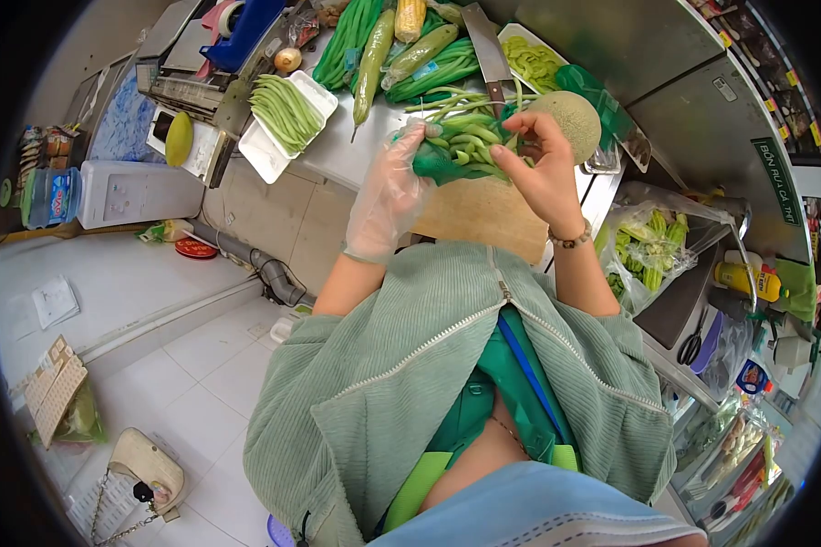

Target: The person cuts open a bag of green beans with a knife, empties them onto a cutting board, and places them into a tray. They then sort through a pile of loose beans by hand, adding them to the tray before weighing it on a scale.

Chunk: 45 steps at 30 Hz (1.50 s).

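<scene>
My left hand (388,196), in a clear plastic glove, is closed around a green net bag (431,166). Green beans (470,141) fill the bag's open mouth and stick out of it. Opposite, my bare right hand (552,169) has thumb and forefinger at the beans, with a green bean (513,144) between them. Below both hands lies a wooden cutting board (483,219). A round netted melon (575,126) sits just behind my right hand, partly covered by it. Beyond the beans rests a wide-bladed knife (481,44).
White trays hold long green beans (287,114) at left and sliced green vegetable (531,64) at right. Gourds (374,64) and long bean bundles (345,41) lie at the back. A plastic bag of greens (652,246) and scissors (693,342) are to the right.
</scene>
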Motion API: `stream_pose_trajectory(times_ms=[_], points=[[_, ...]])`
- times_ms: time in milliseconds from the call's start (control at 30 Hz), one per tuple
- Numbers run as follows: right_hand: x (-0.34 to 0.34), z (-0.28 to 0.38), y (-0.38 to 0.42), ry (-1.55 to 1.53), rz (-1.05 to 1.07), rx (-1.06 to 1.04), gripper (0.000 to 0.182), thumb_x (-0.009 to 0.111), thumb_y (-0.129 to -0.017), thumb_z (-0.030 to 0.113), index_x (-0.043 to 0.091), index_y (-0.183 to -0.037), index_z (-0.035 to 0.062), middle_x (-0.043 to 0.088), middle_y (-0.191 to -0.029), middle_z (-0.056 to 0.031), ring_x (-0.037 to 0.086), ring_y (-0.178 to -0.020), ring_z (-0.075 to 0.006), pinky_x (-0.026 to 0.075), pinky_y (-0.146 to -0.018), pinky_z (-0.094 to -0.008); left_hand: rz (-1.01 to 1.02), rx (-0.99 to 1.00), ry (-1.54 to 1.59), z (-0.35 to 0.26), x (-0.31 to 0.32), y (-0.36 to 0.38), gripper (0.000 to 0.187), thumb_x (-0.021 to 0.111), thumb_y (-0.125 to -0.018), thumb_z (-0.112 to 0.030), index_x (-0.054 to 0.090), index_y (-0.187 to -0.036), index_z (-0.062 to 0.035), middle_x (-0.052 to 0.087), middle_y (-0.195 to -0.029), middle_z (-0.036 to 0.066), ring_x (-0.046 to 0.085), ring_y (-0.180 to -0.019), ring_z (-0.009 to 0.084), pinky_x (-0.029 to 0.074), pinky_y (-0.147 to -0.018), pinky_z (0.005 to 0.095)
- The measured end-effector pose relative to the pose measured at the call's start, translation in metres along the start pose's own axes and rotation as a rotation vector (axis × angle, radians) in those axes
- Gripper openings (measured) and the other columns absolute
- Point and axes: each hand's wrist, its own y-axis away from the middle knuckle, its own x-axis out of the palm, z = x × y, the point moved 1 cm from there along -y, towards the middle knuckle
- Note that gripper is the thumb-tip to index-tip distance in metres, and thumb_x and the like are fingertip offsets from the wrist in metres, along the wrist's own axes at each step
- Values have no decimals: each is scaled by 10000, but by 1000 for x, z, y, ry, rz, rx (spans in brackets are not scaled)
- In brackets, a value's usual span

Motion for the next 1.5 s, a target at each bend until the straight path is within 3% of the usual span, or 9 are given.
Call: stream_pose_trajectory(times_ms=[267,367,567,867,967,1167,1267,1367,1500], points=[[10,9,5,312,-103,-374,178,711,-735,103,651,-885,28,533,-1029,-133,542,-927,-278,443,-780,-354,-7,-12,-48,-13,20,7,209,615,-926,-190,632,-966,14,643,-935,74,623,-813,142,513,-766,272],[14,27,7,571,-84,-367,243,722,-740,172,655,-948,66,531,-1093,-137,514,-1005,-303,400,-857,-395,-44,3,-58,-11,22,7,231,631,-916,-194,650,-981,27,658,-923,80,629,-772,141,519,-730,267],[23,17,4,649,-79,-333,393,751,-698,217,623,-1051,103,506,-1193,-138,475,-1103,-328,373,-895,-433,-6,35,-103,-5,22,7,254,637,-913,-193,662,-1018,36,667,-956,73,618,-807,119,507,-735,246],[34,6,-2,734,-43,-413,124,724,-687,168,655,-750,86,498,-1277,-117,452,-1173,-325,341,-944,-462,89,169,-274,2,20,7,238,643,-910,-182,674,-1032,20,663,-893,38,597,-796,103,491,-713,232],[32,3,-3,814,-36,-409,95,711,-687,153,669,-746,93,521,-1249,-101,484,-1149,-312,381,-913,-434,-36,197,-241,-9,18,2,213,636,-914,-171,674,-1024,7,647,-820,23,595,-752,100,492,-670,231],[33,-33,3,428,230,-301,222,706,-687,96,705,-908,87,575,-1154,-132,573,-1021,-318,469,-837,-368,-146,140,-45,-20,16,4,213,616,-924,-224,675,-989,-29,626,-781,20,583,-689,90,494,-606,239],[33,-31,3,229,253,-286,238,657,-775,88,698,-1008,64,599,-1075,-141,592,-946,-290,468,-829,-352,-146,191,-100,-17,14,5,235,612,-926,-260,677,-985,-43,624,-793,21,574,-674,87,487,-596,237],[24,-18,-5,110,330,-39,280,578,-871,203,675,-1073,35,624,-915,-143,605,-877,-269,475,-770,-348,-152,124,-147,-15,14,3,230,611,-928,-255,684,-980,-43,610,-772,1,550,-659,73,462,-589,221],[2,-22,-19,133,641,139,368,459,-916,261,663,-1095,12,614,-724,-85,608,-686,-170,498,-646,-319,-17,43,-303,-6,19,-8,209,609,-932,-220,695,-968,-33,573,-722,-46,497,-637,36,410,-574,192]])
